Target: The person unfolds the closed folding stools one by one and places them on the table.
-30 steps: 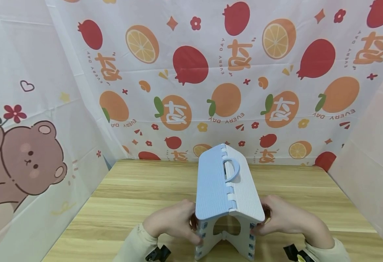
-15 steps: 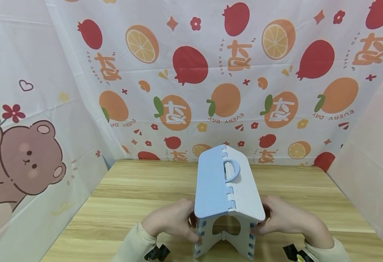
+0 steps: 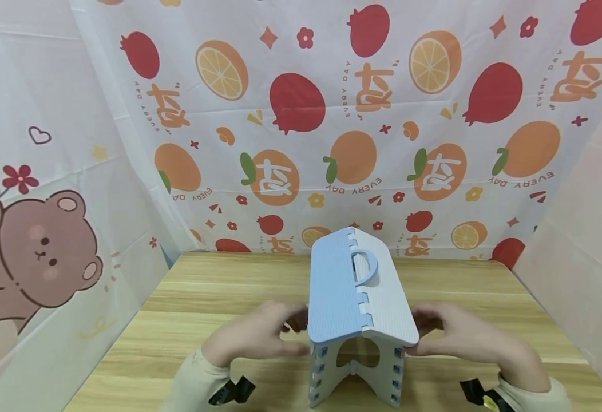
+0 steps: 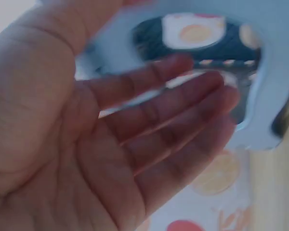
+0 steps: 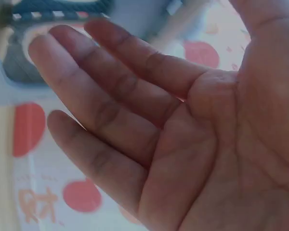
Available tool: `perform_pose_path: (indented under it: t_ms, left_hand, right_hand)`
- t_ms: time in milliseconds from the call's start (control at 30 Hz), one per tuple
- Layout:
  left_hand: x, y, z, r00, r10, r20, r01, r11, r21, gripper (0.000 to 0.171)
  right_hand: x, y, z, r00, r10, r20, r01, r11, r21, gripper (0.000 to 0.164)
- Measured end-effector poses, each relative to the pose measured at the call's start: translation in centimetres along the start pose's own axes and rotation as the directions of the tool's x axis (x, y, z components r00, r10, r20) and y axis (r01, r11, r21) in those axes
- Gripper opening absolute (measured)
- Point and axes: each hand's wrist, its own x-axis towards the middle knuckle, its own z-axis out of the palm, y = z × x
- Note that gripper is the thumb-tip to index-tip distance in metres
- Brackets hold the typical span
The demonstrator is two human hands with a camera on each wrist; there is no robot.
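A toy house [image 3: 332,297] stands upright on the wooden table, with a blue and white roof, notched wall joints and an arched opening at the front. On top of the roof ridge is a blue carry handle [image 3: 372,268]. My left hand [image 3: 260,336] is beside the house's left wall, its fingers loosely spread and partly behind the roof edge. On the opposite side, my right hand [image 3: 463,337] is held the same way. Both wrist views show bare palms with nothing in them. A wall with a cut-out window [image 4: 265,130] lies beyond the left fingers.
The wooden table [image 3: 218,286] stretches out on both sides of the house. A fruit-print cloth [image 3: 296,166] hangs behind it. To the left hangs a pale cloth [image 3: 100,229] with a bear print. Dark straps sit at both wrists.
Both hands have let go of the house's side walls and moved slightly outward, their fingers loosening. The toy house stays nearly in the same place.
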Motion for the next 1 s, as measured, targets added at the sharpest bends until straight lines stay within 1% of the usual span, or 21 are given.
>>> perform_pose_path:
  t_ms: [33,100,200,300,367,433,467,533,633,700,800,1000]
  left_hand:
    - [-0.2,0.1,-0.5,0.999,0.004,-0.042,-0.002,1.000,0.030,0.036]
    - [-0.3,0.6,-1.1,0.991,-0.010,-0.132,0.020,0.997,0.072,0.039]
    - [0.1,1.6,-1.5,0.968,-0.027,-0.248,0.050,0.995,0.085,0.052]
    - [1.0,2.7,-1.4,0.943,-0.030,-0.331,0.065,0.993,0.097,0.066]
    - [1.7,3.4,-1.2,0.934,-0.021,-0.357,0.064,0.992,0.108,0.074]
    - [2.4,3.8,-0.9,0.933,-0.012,-0.360,0.060,0.991,0.123,0.081]
    - [2.8,4.0,-0.8,0.936,-0.008,-0.353,0.059,0.989,0.133,0.084]
    - [3.5,4.3,-0.5,0.945,-0.005,-0.328,0.057,0.987,0.149,0.090]
    - [4.2,4.4,-0.1,0.957,-0.029,-0.288,0.073,0.987,0.142,0.093]
    - [4.3,4.4,0.0,0.960,-0.044,-0.276,0.079,0.990,0.118,0.093]
    - [4.4,4.3,0.0,0.959,-0.052,-0.279,0.078,0.993,0.084,0.092]
    - [4.4,4.1,-0.1,0.961,-0.068,-0.270,0.093,0.992,0.081,0.093]
  right_hand:
    - [-0.4,0.0,-0.4,1.000,0.005,-0.015,-0.006,1.000,-0.014,0.043]
    - [-1.3,-0.1,-1.2,0.999,0.000,-0.054,-0.004,0.998,-0.070,0.046]
    - [-2.1,-0.6,-1.8,0.989,-0.026,-0.144,-0.001,0.983,-0.185,0.051]
    - [-1.6,-1.6,-1.7,0.971,-0.053,-0.234,-0.017,0.958,-0.287,0.054]
    - [-0.7,-2.3,-1.3,0.960,-0.068,-0.271,-0.025,0.945,-0.326,0.057]
    - [0.3,-2.8,-0.8,0.957,-0.091,-0.276,-0.014,0.935,-0.355,0.062]
    - [0.8,-3.0,-0.6,0.958,-0.096,-0.271,-0.009,0.932,-0.361,0.066]
    - [1.6,-3.3,-0.1,0.964,-0.097,-0.250,-0.006,0.925,-0.381,0.074]
    - [2.4,-3.5,0.4,0.974,-0.067,-0.216,-0.021,0.924,-0.381,0.082]
    - [2.7,-3.7,0.6,0.978,-0.041,-0.206,-0.038,0.931,-0.364,0.085]
    - [2.8,-3.9,0.7,0.978,-0.020,-0.206,-0.052,0.940,-0.337,0.086]
    - [2.8,-4.1,0.8,0.979,-0.005,-0.206,-0.063,0.944,-0.323,0.089]
